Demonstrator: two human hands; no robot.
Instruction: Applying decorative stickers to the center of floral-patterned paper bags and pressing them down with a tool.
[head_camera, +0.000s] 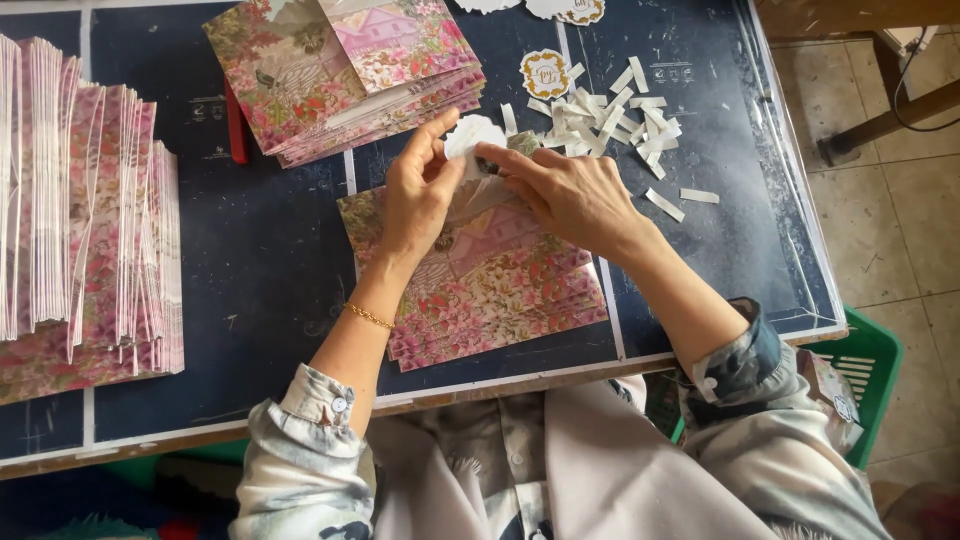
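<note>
On a dark cutting mat (270, 250), I'm pinching a white scalloped sticker (474, 134) w/ both left hand (420, 195) & right hand (570, 195) above floral cards (500, 290).

A round, scalloped white-and-gold label (545, 73) lies on the dark mat; two more (566, 9) at the top edge.

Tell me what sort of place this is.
Likely a small craft or stationery workshop: stacks of floral cards on a dark worktable, a pile of white paper strips, and round stickers.
</note>
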